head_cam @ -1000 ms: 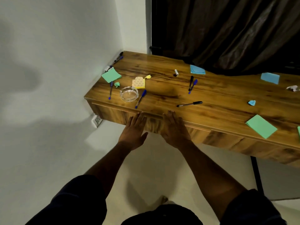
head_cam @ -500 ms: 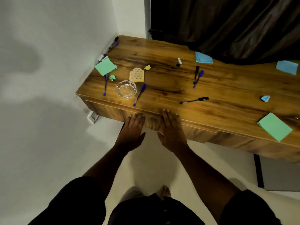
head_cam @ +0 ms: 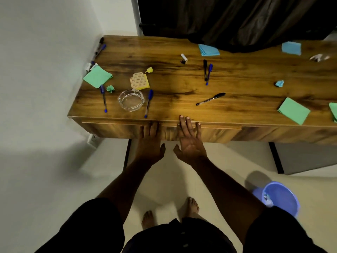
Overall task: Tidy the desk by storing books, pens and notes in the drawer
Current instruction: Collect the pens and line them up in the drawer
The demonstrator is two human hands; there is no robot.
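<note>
My right hand is now climbing, fingers straight and apart, to the desk front edge, while my left hand is pressing flat on the still-shut drawer.

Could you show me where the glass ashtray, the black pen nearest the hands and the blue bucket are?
Ashtray point(head_cam: 131, 100): head view, centre of its clear glass base.
Black pen point(head_cam: 210, 99): head view, middle of the barrel.
Bucket point(head_cam: 286, 196): head view, blue inner wall.
</note>
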